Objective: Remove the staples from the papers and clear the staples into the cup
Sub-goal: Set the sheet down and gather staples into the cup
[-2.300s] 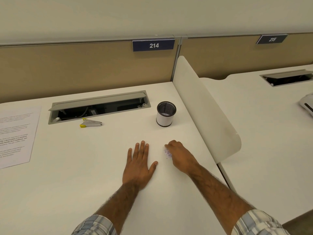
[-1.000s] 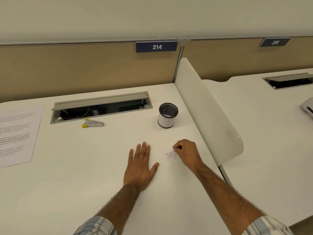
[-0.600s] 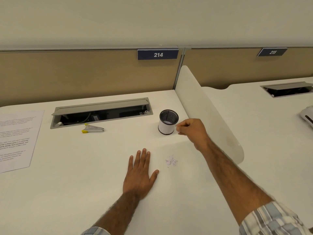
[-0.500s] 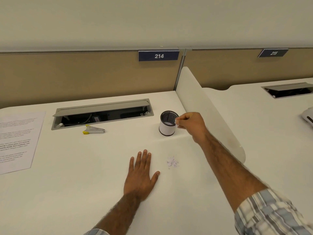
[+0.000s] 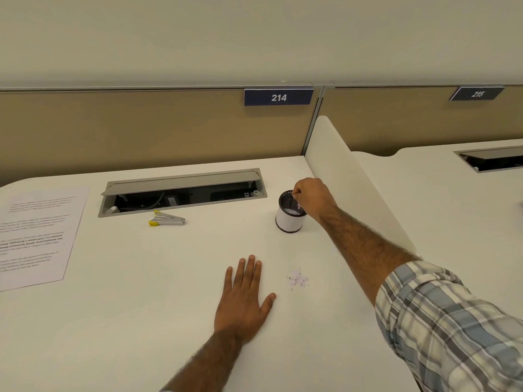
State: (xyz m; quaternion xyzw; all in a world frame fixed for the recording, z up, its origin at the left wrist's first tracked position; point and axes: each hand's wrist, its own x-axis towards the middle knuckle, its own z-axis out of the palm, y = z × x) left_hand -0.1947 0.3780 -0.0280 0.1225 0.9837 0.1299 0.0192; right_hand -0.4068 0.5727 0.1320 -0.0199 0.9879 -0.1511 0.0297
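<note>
White cup [image 5: 289, 219] beneath right grip [image 5: 311, 197]

Office: numbered desk sign [image 5: 278, 97], partition [image 5: 141, 128].

- Desk [image 5: 141, 321]: plain off-white.
- Cup [image 5: 289, 219]: white wall, dark mesh inside, dark band at the base.
- Staple remover [image 5: 167, 220]: silver metal with yellow tips.
- Staples [image 5: 297, 279]: pale pink-violet scatter.
- Paper [image 5: 36, 236]: white, with grey lines of print.
- Sleeve [image 5: 452, 329]: plaid in grey, pale blue and cream.
- Partition [image 5: 127, 128]: tan.
- Number plate [image 5: 278, 97]: navy, white "214".
- Cable tray [image 5: 181, 190]: grey lid, dark interior.
</note>
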